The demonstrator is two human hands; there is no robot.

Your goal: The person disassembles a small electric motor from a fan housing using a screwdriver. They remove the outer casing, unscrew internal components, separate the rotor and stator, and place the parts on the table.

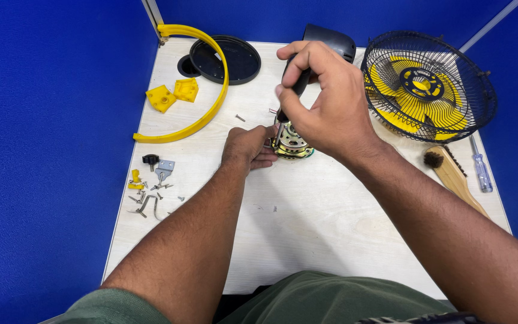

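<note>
At the bottom of the frame, closest to us, is a green shirt point(325, 297), and two bare arms reach up from it over a pale wooden table point(307, 222).

In the middle of the frame sits a small motor point(292, 144) with shiny metal and gold parts. The left hand point(248, 147) lies flat beside it, its fingers point(265, 157) loosely curled and touching the motor's left side. The right hand point(322, 96) is above the motor. Its fingers point(295, 57) are wrapped tight around the black handle of a screwdriver point(300, 81), which points down onto the top of the motor.

At the upper right is a black fan cage point(430, 87) with yellow blades inside. Below it lie a wooden brush point(454, 177) and a small clear screwdriver point(481, 165). At the upper left are a curved yellow ring point(211, 90), two yellow blocks point(172, 94) and a round black cover point(226, 59). At the left edge is a little pile of screws and metal bits point(151, 189).
</note>
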